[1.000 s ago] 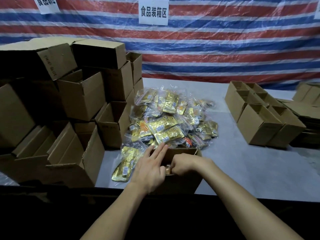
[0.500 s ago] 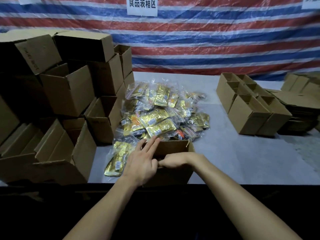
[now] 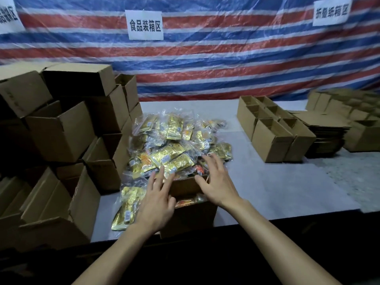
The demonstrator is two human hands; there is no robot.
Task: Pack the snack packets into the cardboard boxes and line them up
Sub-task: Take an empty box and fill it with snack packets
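At nine o'clock stand stacked boxes, their contents hidden from us. Our left hand and right hand are spread wide, gripping nothing, over the open box at six o'clock, which holds a few packets. The snack pile at twelve is large, so we judge most packing remains. Open boxes line up at two o'clock. The signs read 食品装箱区 and 折叠纸箱区.

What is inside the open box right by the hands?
Inside the box, a few packets show, orange and gold. The left hand covers its left part, so how full it is cannot be seen.
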